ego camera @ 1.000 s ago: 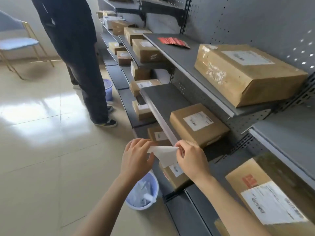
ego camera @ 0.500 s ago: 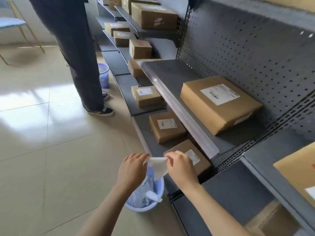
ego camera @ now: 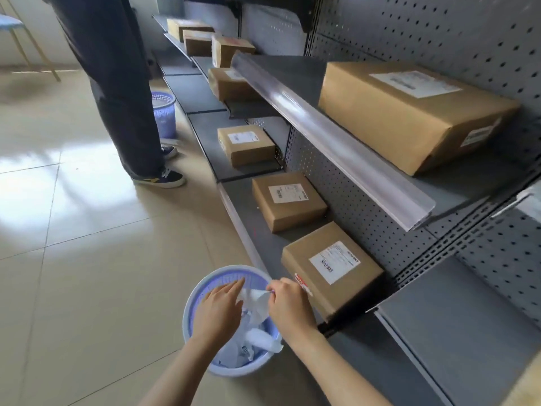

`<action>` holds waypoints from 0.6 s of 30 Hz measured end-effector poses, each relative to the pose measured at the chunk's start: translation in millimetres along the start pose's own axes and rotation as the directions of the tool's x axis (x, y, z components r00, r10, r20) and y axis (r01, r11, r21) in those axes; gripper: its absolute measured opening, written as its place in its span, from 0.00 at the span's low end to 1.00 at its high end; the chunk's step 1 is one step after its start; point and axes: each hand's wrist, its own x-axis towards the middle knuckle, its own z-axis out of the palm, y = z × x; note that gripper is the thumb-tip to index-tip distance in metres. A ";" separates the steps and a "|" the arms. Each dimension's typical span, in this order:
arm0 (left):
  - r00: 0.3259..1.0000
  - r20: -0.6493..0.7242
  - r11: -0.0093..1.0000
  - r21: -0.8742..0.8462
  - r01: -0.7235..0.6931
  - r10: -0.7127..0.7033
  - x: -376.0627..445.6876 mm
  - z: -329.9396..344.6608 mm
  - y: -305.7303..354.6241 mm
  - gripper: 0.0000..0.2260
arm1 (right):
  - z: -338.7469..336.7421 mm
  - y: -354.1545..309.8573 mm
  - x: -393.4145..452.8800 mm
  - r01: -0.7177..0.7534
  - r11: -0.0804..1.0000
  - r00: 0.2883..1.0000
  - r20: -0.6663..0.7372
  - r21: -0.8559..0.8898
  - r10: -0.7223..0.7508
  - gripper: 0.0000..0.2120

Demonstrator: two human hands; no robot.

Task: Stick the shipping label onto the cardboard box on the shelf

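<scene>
Left hand flat, fingers extended, over blue bin. White label sheet between hands, long axis running down-right. Right hand pinches its top edge. Cardboard box just right, on bottom shelf.

A lavender plastic wastebasket stands on the beige tiled floor just beside the front edge of the lowest shelf, with crumpled white paper scraps inside. A second lavender wastebasket stands farther along the same shelf edge, next to a bystander's dark trouser legs and dark sneakers. At the floor's far left corner is a chair with thin gold legs. Grey perforated back panels rise behind the shelves.
</scene>
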 end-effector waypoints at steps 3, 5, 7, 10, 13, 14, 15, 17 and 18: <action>1.000 -0.011 1.000 -0.005 0.018 -0.018 1.0 -1.2 -2.7 0.22 | 11.3 0.9 2.9 0.012 1.000 0.998 0.061 -0.009 -0.011 0.15; 0.999 -0.035 1.000 -0.014 0.017 -0.018 2.3 -6.5 -1.6 0.21 | 12.6 -0.8 2.9 0.036 0.999 0.988 0.150 -0.005 -0.035 0.15; 0.998 -0.062 1.000 0.002 0.007 -0.007 2.8 -15.8 2.3 0.20 | 9.1 -4.3 1.1 0.054 0.998 0.972 0.227 0.010 -0.055 0.14; 0.995 -0.104 1.000 -0.020 0.010 -0.012 4.7 -34.5 11.5 0.18 | -8.5 -11.7 -1.1 0.044 0.998 0.972 0.230 0.039 -0.052 0.13; 0.991 -0.137 0.999 -0.043 -0.016 0.010 4.8 -59.2 24.8 0.16 | -41.0 -25.2 -7.5 0.049 0.998 0.983 0.172 0.041 -0.055 0.12; 0.985 -0.169 0.998 -0.050 -0.027 0.018 5.6 -74.0 33.3 0.15 | -59.7 -32.0 -9.5 0.045 0.999 0.987 0.153 0.022 -0.048 0.12; 0.976 -0.215 0.998 -0.044 -0.049 0.038 4.4 -83.4 38.9 0.12 | -71.9 -37.4 -12.9 0.062 0.998 0.990 0.125 -0.001 -0.062 0.13; 0.963 -0.262 0.996 -0.049 -0.075 0.060 4.9 -114.5 57.3 0.09 | -109.6 -52.4 -17.1 0.072 0.997 0.993 0.099 -0.021 -0.070 0.13; 0.956 -0.284 0.996 -0.043 -0.081 0.065 5.6 -136.1 68.7 0.08 | -135.1 -63.2 -20.1 0.073 0.997 0.994 0.078 -0.016 -0.071 0.14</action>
